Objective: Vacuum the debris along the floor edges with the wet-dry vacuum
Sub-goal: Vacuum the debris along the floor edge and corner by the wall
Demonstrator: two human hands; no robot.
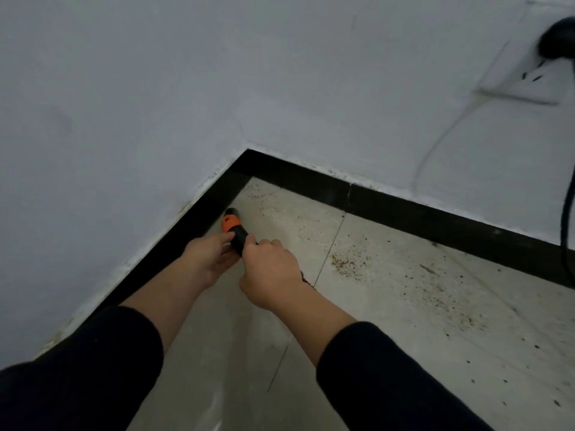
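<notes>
A black vacuum nozzle [235,227] with an orange collar points into the room corner, its tip against the black baseboard [311,181] on the left wall. My right hand [270,272] grips the black tube behind the collar. My left hand [208,255] holds the tube from the left side, fingers along it. Brown debris [345,262] is scattered over the pale floor tiles, thickest right of the nozzle and along the far baseboard.
White walls meet at the corner. A wall socket [522,73] with a black plug [557,38] sits at the upper right; a black cable [567,213] hangs down the right edge. A thin pale cord [441,141] curves down the wall.
</notes>
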